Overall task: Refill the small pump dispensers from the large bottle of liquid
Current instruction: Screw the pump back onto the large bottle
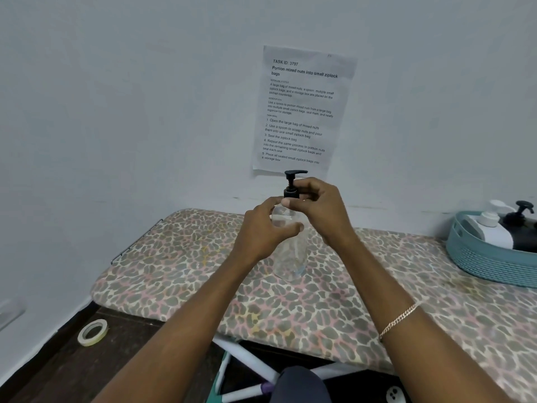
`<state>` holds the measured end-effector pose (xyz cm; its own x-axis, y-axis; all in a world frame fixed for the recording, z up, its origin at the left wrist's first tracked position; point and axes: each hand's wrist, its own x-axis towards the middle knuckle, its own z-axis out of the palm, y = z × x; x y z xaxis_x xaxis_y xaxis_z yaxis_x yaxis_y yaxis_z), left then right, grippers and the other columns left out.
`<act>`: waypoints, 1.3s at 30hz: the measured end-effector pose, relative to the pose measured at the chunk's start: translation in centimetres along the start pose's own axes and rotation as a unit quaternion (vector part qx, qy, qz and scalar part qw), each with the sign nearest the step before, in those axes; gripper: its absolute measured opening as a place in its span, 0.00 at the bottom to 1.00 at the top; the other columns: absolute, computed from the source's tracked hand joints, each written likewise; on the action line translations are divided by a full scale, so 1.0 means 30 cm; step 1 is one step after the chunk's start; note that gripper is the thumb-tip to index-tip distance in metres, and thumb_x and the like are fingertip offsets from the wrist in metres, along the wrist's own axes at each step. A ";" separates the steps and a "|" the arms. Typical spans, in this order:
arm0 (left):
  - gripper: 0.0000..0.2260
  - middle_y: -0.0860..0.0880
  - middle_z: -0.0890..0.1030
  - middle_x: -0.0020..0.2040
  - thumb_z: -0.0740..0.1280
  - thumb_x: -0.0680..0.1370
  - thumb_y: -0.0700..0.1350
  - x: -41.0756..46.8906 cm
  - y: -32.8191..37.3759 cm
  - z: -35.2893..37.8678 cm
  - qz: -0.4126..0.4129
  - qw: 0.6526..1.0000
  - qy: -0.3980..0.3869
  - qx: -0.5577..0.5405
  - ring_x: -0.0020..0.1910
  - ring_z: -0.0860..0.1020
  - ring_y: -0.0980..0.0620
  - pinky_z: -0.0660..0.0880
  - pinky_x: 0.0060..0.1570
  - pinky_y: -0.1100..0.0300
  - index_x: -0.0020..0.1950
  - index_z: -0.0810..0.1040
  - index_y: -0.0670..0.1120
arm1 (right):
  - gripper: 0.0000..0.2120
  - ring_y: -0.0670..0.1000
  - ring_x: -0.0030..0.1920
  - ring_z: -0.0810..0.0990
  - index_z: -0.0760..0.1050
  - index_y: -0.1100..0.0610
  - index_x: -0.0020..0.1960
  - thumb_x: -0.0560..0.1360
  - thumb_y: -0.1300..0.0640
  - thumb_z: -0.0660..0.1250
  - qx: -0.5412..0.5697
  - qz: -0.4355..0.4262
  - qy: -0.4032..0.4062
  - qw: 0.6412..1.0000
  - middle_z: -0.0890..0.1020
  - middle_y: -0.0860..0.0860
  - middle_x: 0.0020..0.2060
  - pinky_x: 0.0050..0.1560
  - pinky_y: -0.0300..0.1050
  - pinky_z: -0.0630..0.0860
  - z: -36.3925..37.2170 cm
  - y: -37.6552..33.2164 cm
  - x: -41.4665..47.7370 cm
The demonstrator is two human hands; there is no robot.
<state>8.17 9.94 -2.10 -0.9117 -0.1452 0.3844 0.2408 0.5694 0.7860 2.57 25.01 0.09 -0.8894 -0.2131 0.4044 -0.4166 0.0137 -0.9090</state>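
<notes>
While both hands grip it, a clear pump dispenser [290,245] stands upright on the leopard-print ironing board [334,301].
Left hand [263,232] wraps the bottle's shoulder; right hand [318,210] curls its fingers around the black pump collar [291,193]. Far right, a teal basket [476,257] holds a white dispenser [491,228] and a black dispenser [523,228]. A tape roll [92,332] lies near left.

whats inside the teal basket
The teal basket holds a white pump bottle and a black pump bottle; its wall and the frame edge hide their lower parts.
</notes>
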 end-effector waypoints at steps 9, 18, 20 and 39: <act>0.32 0.54 0.81 0.64 0.81 0.73 0.54 0.004 0.005 0.004 -0.006 1.000 -0.007 0.000 0.53 0.84 0.57 0.81 0.54 0.58 0.75 0.76 0.55 | 0.17 0.52 0.58 0.86 0.82 0.59 0.65 0.77 0.68 0.74 0.014 0.021 -0.139 0.990 0.87 0.53 0.57 0.66 0.48 0.80 -0.085 -0.031 0.060; 0.28 0.55 0.83 0.62 0.79 0.72 0.55 -0.003 0.012 0.016 -0.005 1.000 0.000 -0.004 0.53 0.85 0.58 0.81 0.52 0.57 0.71 0.78 0.57 | 0.14 0.42 0.49 0.87 0.85 0.55 0.55 0.71 0.61 0.81 -0.057 -0.012 0.049 0.997 0.89 0.46 0.46 0.54 0.33 0.79 0.008 -0.021 -0.027; 0.27 0.56 0.84 0.58 0.78 0.71 0.57 0.000 0.018 0.013 -0.002 1.000 0.001 0.001 0.49 0.84 0.58 0.78 0.45 0.59 0.68 0.79 0.57 | 0.13 0.40 0.48 0.84 0.82 0.53 0.54 0.72 0.59 0.80 -0.078 -0.023 0.084 0.993 0.86 0.43 0.46 0.47 0.26 0.75 0.041 -0.025 -0.039; 0.32 0.52 0.81 0.69 0.78 0.72 0.58 -0.008 -0.001 0.012 -0.012 1.000 0.000 0.006 0.60 0.84 0.53 0.82 0.61 0.49 0.75 0.75 0.58 | 0.16 0.46 0.52 0.88 0.85 0.56 0.58 0.72 0.61 0.81 -0.042 -0.007 0.003 0.999 0.89 0.48 0.48 0.61 0.47 0.83 -0.011 -0.017 -0.004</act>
<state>8.25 10.26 -2.39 -0.9172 -0.1595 0.3652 0.2144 0.5749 0.7896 2.82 25.36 0.52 -0.8844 -0.2082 0.4177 -0.4429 0.0926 -0.8918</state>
